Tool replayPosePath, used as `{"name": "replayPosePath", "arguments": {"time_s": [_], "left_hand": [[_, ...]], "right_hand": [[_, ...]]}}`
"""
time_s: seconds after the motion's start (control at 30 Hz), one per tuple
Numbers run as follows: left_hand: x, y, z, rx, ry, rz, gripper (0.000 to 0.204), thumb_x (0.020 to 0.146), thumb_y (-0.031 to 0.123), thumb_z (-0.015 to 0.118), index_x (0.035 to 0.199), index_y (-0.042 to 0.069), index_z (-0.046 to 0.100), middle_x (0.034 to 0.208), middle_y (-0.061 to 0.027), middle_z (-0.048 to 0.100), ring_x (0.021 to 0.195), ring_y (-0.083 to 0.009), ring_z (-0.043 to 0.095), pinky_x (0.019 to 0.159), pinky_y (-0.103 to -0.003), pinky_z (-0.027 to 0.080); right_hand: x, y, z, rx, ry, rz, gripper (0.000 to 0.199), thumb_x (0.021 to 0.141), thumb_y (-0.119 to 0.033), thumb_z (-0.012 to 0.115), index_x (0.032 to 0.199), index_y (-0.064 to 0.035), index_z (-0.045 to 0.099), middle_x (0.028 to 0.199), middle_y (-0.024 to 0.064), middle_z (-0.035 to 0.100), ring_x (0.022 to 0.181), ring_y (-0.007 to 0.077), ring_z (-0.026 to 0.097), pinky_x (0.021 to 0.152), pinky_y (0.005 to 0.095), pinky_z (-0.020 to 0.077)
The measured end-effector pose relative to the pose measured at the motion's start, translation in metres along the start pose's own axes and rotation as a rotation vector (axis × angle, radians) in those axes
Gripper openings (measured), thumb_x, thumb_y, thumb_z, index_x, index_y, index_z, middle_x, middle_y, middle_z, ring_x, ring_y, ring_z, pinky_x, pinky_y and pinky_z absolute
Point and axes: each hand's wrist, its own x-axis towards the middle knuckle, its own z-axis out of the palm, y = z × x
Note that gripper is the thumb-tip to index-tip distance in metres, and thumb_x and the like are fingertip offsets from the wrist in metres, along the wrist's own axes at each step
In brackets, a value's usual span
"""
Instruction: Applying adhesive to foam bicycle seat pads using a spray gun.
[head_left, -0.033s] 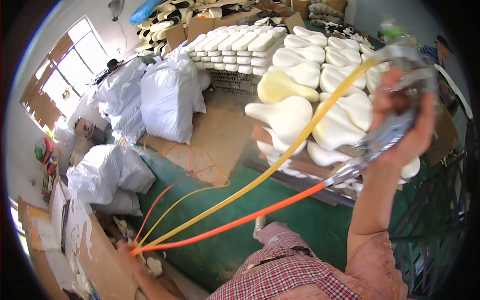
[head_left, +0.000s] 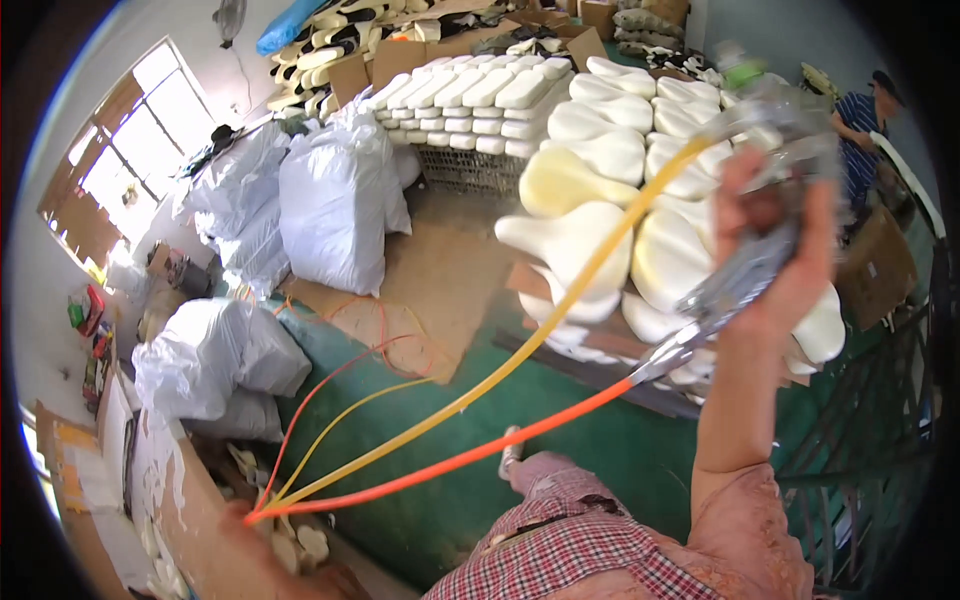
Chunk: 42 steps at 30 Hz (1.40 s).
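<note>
Your right hand [head_left: 775, 250] has its fingers [head_left: 815, 225] wrapped round a blurred metal spray gun [head_left: 745, 275], raised high, long axis slanting down-left toward its orange hose [head_left: 450, 468] and yellow hose [head_left: 560, 315]; left hand unseen

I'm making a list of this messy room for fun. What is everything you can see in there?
spray tool: one, silver metal, raised in the right hand
hoses: one orange and one yellow to the tool, more thin loops on the floor
foam pieces: too many to count, cream white, stacked ahead
bags: several, white, stuffed full, left of the stack
cardboard boxes: a few, brown, at the back
window: one, bright, far left
floor: green
other person: one, striped top, far right
right hand: one, gripping the tool
left hand: not in view
</note>
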Motion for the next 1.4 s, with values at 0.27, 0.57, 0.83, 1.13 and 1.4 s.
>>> {"name": "replayPosePath", "arguments": {"time_s": [0.27, 0.57, 0.83, 1.13, 1.4], "left_hand": [[0.296, 0.163, 0.064, 0.163, 0.366, -0.002, 0.05, 0.089, 0.041, 0.051, 0.066, -0.002, 0.062, 0.055, -0.0126, 0.054, 0.045, -0.024, 0.044, 0.043, -0.04, 0.035], [0.519, 0.201, 0.382, 0.046, 0.042, 0.304, 0.043, 0.089, 0.029, 0.049, 0.063, -0.004, 0.057, 0.051, -0.0171, 0.049, 0.045, -0.0297, 0.041, 0.046, -0.043, 0.034], [0.711, 0.209, 0.709, -0.25, -0.391, 0.039, 0.045, 0.086, 0.034, 0.047, 0.07, -0.005, 0.062, 0.054, -0.0158, 0.053, 0.049, -0.0236, 0.048, 0.049, -0.041, 0.039], [0.832, 0.45, 0.984, -0.65, -0.711, 0.699, 0.031, 0.087, 0.023, 0.049, 0.071, -0.001, 0.059, 0.061, -0.0193, 0.054, 0.056, -0.0334, 0.053, 0.052, -0.042, 0.039], [0.841, 0.744, 1.209, -1.01, -1.059, 0.873, 0.023, 0.076, 0.012, 0.062, 0.059, 0.0, 0.054, 0.048, -0.0105, 0.05, 0.043, -0.0152, 0.045, 0.043, -0.031, 0.032]], "right_hand": [[0.144, 0.331, -0.037, -0.172, -0.048, 0.655, 0.026, 0.09, -0.026, 0.053, 0.099, -0.0023, 0.058, 0.085, 0.0084, 0.063, 0.074, 0.0158, 0.06, 0.061, 0.0264, 0.0478], [0.319, 0.505, -0.06, -0.391, -0.145, 0.72, 0.04, 0.088, -0.033, 0.059, 0.119, -0.0098, 0.047, 0.081, 0.0018, 0.059, 0.067, 0.0087, 0.058, 0.061, 0.0245, 0.0496], [0.467, 0.57, -0.087, -0.706, 0.182, 0.346, 0.027, 0.089, -0.026, 0.058, 0.103, -0.0032, 0.056, 0.084, 0.0045, 0.06, 0.075, 0.0133, 0.06, 0.071, 0.0296, 0.0518], [0.636, 0.574, -0.145, -1.08, 0.555, 0.02, 0.03, 0.092, -0.026, 0.05, 0.106, 0.0005, 0.055, 0.09, 0.0127, 0.062, 0.083, 0.024, 0.061, 0.08, 0.0393, 0.0488], [0.807, 0.571, -0.256, -1.338, 0.643, -0.091, 0.034, 0.088, -0.022, 0.057, 0.112, 0.001, 0.05, 0.084, 0.0052, 0.058, 0.075, 0.0143, 0.057, 0.072, 0.0295, 0.0459]]}}
